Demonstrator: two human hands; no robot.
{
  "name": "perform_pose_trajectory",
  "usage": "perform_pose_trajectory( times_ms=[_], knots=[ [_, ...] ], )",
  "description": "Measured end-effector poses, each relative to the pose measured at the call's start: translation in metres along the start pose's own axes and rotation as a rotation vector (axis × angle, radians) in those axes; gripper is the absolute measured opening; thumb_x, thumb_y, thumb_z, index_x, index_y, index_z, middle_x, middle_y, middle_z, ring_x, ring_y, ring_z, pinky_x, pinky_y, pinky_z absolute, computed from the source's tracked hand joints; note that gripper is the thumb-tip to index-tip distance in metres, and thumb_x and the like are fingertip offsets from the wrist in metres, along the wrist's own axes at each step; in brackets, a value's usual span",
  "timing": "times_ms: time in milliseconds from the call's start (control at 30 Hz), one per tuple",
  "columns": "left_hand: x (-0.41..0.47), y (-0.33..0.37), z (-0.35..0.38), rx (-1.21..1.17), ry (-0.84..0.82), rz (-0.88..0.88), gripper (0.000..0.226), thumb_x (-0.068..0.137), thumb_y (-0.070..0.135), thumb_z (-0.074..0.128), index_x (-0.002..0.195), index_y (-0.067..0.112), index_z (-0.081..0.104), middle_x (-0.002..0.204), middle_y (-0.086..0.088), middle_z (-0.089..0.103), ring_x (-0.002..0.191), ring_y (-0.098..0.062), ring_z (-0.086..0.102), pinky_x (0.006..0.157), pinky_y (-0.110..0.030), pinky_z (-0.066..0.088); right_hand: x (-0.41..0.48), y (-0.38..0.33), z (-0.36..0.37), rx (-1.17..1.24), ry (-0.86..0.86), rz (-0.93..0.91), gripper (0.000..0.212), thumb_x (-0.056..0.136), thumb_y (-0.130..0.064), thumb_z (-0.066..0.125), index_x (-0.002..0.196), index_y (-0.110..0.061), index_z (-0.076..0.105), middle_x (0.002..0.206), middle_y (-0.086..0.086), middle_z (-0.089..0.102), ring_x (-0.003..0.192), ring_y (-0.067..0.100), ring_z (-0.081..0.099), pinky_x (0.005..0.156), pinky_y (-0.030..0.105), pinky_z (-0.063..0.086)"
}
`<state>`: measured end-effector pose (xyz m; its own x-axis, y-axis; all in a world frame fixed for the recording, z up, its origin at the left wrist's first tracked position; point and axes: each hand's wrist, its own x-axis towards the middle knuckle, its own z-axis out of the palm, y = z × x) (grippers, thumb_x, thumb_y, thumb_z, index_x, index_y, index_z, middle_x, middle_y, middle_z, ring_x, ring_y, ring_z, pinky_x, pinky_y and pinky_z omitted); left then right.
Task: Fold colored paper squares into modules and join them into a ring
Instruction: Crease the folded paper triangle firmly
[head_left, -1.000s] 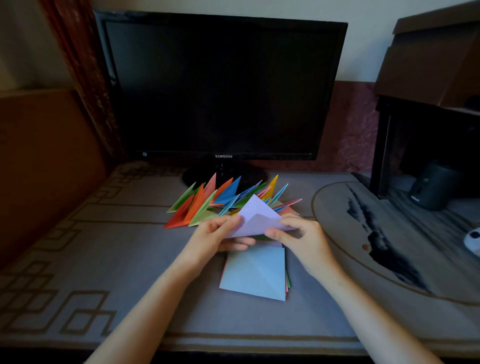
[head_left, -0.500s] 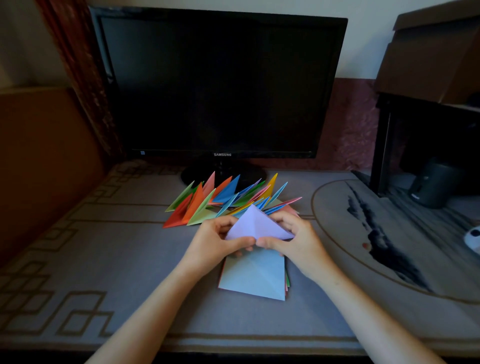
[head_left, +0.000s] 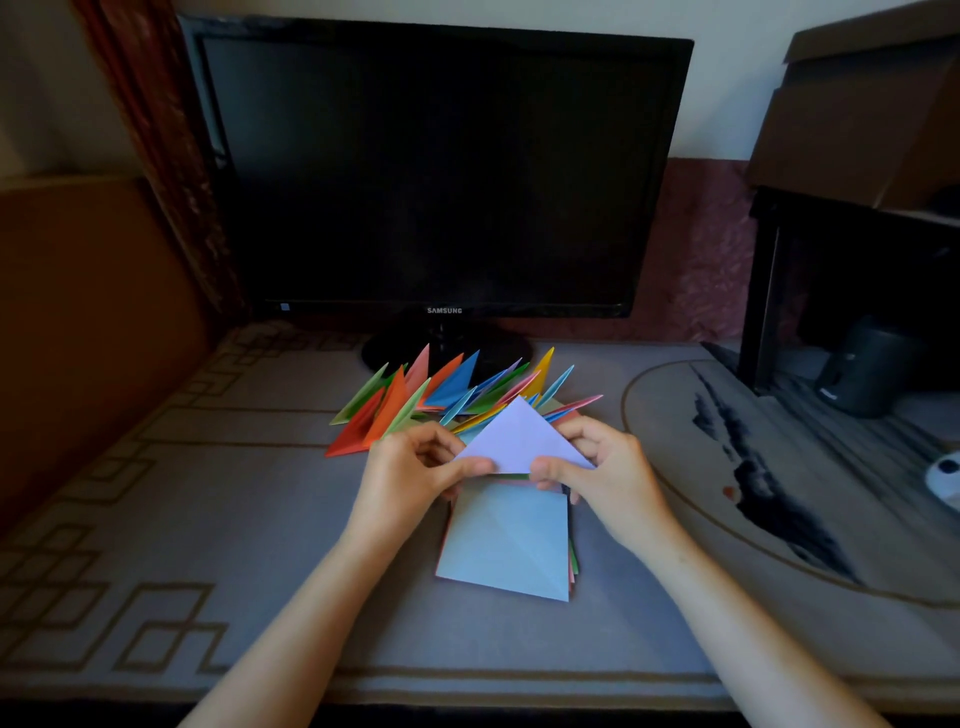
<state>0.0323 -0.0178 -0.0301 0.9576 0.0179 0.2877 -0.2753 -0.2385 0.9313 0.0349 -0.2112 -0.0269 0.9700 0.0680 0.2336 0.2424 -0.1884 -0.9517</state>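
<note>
The left hand (head_left: 410, 475) pinches the lower left corner of a pale lilac paper triangle (head_left: 519, 439), thumb on the near face and fingers curled behind it. The right hand (head_left: 605, 475) pinches the lower right corner the same way. The triangle stands apex up, held between both hands just above the table (head_left: 208, 519). Directly below it, on the near side, lies a stack of paper squares (head_left: 506, 540) with a light blue sheet on top; red, pink and green edges show at its sides. Just beyond the hands sits a row of folded pieces (head_left: 441, 395) in green, red, orange, blue, yellow and pink, points up and fanned. Farther back stands a dark monitor (head_left: 436, 166). To the far right, a small dark speaker (head_left: 862, 371) sits under a black shelf (head_left: 769, 270).
</note>
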Motion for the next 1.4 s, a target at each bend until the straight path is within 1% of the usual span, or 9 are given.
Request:
perform_pose_trajectory(
  times_ms=[167, 400, 633, 733, 833, 1000, 1100, 1300, 1400],
  knots=[
    [0.0, 0.0, -0.004, -0.007, 0.071, 0.036, 0.031, 0.063, 0.026, 0.08, 0.073, 0.002, 0.065, 0.062, -0.013, 0.065, 0.051, -0.016, 0.058, 0.05, -0.023, 0.049, 0.001, 0.001, -0.002, 0.043, -0.065, 0.007, 0.014, 0.084, 0.005, 0.06, 0.087, -0.008, 0.061, 0.069, 0.007, 0.072, 0.056, 0.021, 0.067, 0.044, 0.021, 0.043],
    [0.005, -0.004, -0.005, -0.188, 0.15, 0.008, 0.016, 0.072, 0.008, 0.076, 0.083, 0.001, 0.067, 0.068, -0.009, 0.069, 0.056, -0.015, 0.064, 0.057, -0.021, 0.054, 0.0, 0.001, -0.001, 0.141, -0.098, 0.013, 0.012, 0.089, 0.007, 0.053, 0.093, -0.002, 0.059, 0.076, 0.016, 0.07, 0.059, 0.024, 0.069, 0.055, 0.026, 0.055],
    [0.005, 0.002, -0.003, -0.496, 0.082, -0.095, 0.039, 0.077, 0.015, 0.067, 0.114, 0.017, 0.056, 0.082, -0.007, 0.074, 0.074, -0.022, 0.072, 0.061, -0.026, 0.057, -0.002, -0.002, -0.003, 0.24, -0.024, 0.007, 0.008, 0.091, 0.003, 0.052, 0.091, -0.001, 0.059, 0.073, 0.012, 0.072, 0.066, 0.028, 0.07, 0.06, 0.028, 0.058],
    [0.003, 0.003, 0.002, -0.417, -0.033, -0.157, 0.038, 0.076, 0.012, 0.071, 0.113, 0.009, 0.059, 0.094, -0.013, 0.072, 0.089, -0.024, 0.07, 0.066, -0.027, 0.057, -0.003, -0.004, 0.0, 0.286, -0.037, 0.024, 0.004, 0.091, 0.001, 0.054, 0.094, 0.001, 0.057, 0.077, 0.014, 0.072, 0.07, 0.032, 0.071, 0.06, 0.028, 0.057],
    [0.0, 0.003, 0.008, -0.356, -0.1, -0.136, 0.02, 0.077, 0.006, 0.07, 0.097, 0.002, 0.067, 0.085, -0.011, 0.072, 0.079, -0.016, 0.068, 0.069, -0.025, 0.056, -0.005, -0.004, 0.007, 0.3, -0.095, 0.044, 0.004, 0.089, 0.002, 0.055, 0.092, 0.0, 0.053, 0.078, 0.015, 0.072, 0.069, 0.033, 0.071, 0.058, 0.03, 0.057],
    [0.002, 0.0, 0.005, -0.394, -0.024, -0.135, 0.01, 0.08, 0.004, 0.068, 0.089, 0.0, 0.069, 0.078, -0.012, 0.073, 0.065, -0.016, 0.068, 0.062, -0.023, 0.055, -0.006, -0.002, 0.013, 0.219, -0.213, 0.042, 0.011, 0.09, -0.013, 0.056, 0.094, -0.003, 0.053, 0.08, 0.011, 0.073, 0.071, 0.029, 0.071, 0.055, 0.03, 0.054],
    [0.003, 0.001, 0.005, -0.4, 0.019, -0.131, 0.014, 0.081, 0.003, 0.067, 0.095, 0.004, 0.068, 0.087, -0.01, 0.073, 0.071, -0.017, 0.068, 0.061, -0.022, 0.055, -0.004, 0.001, 0.009, 0.16, -0.093, -0.093, 0.016, 0.091, -0.026, 0.056, 0.096, -0.011, 0.058, 0.083, 0.002, 0.071, 0.068, 0.019, 0.069, 0.052, 0.024, 0.049],
    [-0.001, 0.002, 0.004, -0.356, -0.07, -0.145, 0.017, 0.085, 0.005, 0.064, 0.101, 0.002, 0.069, 0.099, -0.015, 0.071, 0.084, -0.021, 0.065, 0.07, -0.023, 0.053, -0.002, 0.003, -0.003, 0.015, -0.077, -0.353, 0.047, 0.086, 0.015, 0.044, 0.11, -0.021, 0.064, 0.12, -0.005, 0.061, 0.099, 0.016, 0.062, 0.083, 0.021, 0.047],
    [-0.001, 0.002, 0.003, -0.343, -0.109, -0.159, 0.017, 0.084, 0.006, 0.064, 0.1, 0.0, 0.069, 0.097, -0.02, 0.07, 0.078, -0.022, 0.064, 0.07, -0.029, 0.05, 0.0, 0.008, -0.004, -0.075, -0.115, -0.378, 0.044, 0.083, 0.006, 0.057, 0.107, -0.029, 0.068, 0.129, -0.01, 0.054, 0.114, 0.019, 0.055, 0.089, 0.025, 0.047]
  ],
)
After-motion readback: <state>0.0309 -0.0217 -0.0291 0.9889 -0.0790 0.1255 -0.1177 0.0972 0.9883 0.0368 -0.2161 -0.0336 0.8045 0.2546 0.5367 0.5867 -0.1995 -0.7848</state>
